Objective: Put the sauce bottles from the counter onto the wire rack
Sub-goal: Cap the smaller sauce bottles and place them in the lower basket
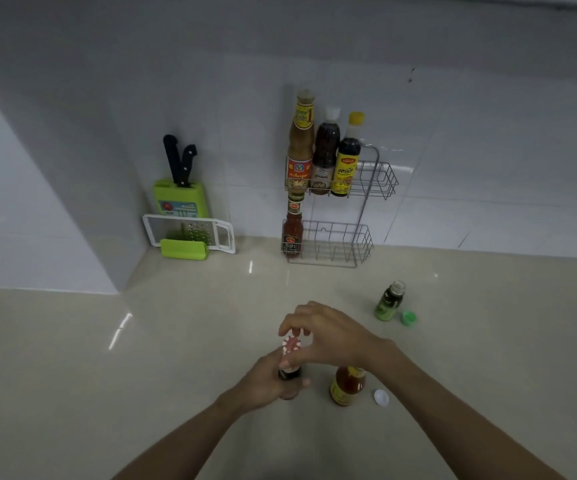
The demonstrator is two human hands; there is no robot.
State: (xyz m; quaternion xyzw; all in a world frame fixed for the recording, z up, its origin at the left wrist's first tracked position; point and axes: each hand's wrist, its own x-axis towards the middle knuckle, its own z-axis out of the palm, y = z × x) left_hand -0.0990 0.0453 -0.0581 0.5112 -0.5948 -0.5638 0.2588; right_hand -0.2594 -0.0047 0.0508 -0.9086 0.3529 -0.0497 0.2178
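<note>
A small dark sauce bottle (pixel 289 374) stands on the counter, with my left hand (pixel 266 382) wrapped around its body. My right hand (pixel 325 336) pinches its red-and-white cap (pixel 291 344) from above. Just to the right stands an orange-red sauce bottle (pixel 346 386) with a yellow label, its white cap (pixel 381 397) lying beside it. Further back right is a small green bottle (pixel 389 301), uncapped, with its green cap (pixel 408 318) next to it. The wire rack (pixel 366 209) stands against the wall. Its top shelf holds three tall bottles (pixel 323 154) and its bottom shelf holds a red bottle (pixel 293 230) at the left.
A green knife block (pixel 181 199) with two black-handled knives and a white grater (pixel 190 233) stand in the back-left corner. A wall juts out at the left. The beige counter (pixel 176 358) spreads around my hands.
</note>
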